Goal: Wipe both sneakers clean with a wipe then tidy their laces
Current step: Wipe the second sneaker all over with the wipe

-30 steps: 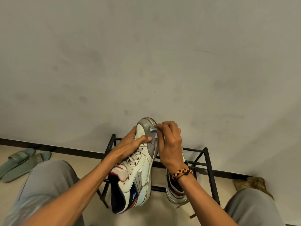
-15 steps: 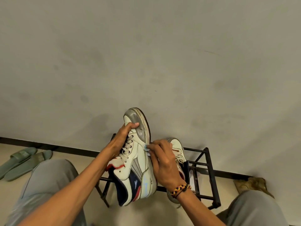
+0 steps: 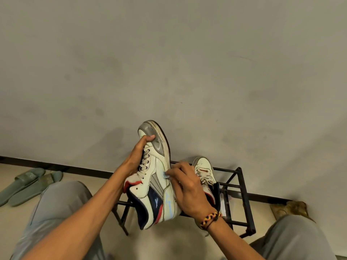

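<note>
Currently left hand (image 3: 138, 155) grips a white high-top sneaker (image 3: 155, 177) with grey toe cap and navy-red heel, held up toe-first above the black metal shoe rack (image 3: 242, 196); thumb curls over the toe cap, fingers hidden behind the laced side. Right hand (image 3: 189, 186) has fingers curled, pinching a small pale-blue wipe (image 3: 166, 175) against that sneaker's side panel near the sole edge. Second white sneaker (image 3: 204, 171) sits on the rack's top bars, just behind the right hand, laces loose. Braided bracelet (image 3: 211, 219) on right wrist. Grey-green slides (image 3: 28, 182) lie on the floor well left of the rack, by the wall. Grey-trousered knees flank the rack.
</note>
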